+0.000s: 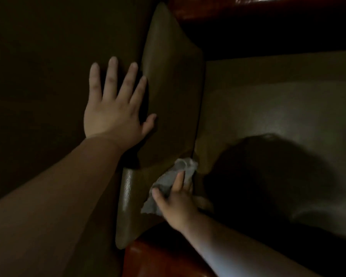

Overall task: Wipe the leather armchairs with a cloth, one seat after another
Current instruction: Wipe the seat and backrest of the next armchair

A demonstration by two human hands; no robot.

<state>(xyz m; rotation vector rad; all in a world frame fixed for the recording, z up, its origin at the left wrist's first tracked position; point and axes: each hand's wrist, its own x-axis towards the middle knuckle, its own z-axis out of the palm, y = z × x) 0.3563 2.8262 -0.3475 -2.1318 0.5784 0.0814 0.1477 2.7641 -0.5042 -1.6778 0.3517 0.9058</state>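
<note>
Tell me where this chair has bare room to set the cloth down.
Bare: the olive leather seat cushion, right of the padded armrest. Crowded: the crease where the right hand presses the grey cloth.

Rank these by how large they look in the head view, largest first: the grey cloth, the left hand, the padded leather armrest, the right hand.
1. Padded leather armrest.
2. Left hand, spread flat, nearer the camera than the armrest.
3 and 4. Right hand and grey cloth: look alike, each partly hiding the other, so unranked.
</note>
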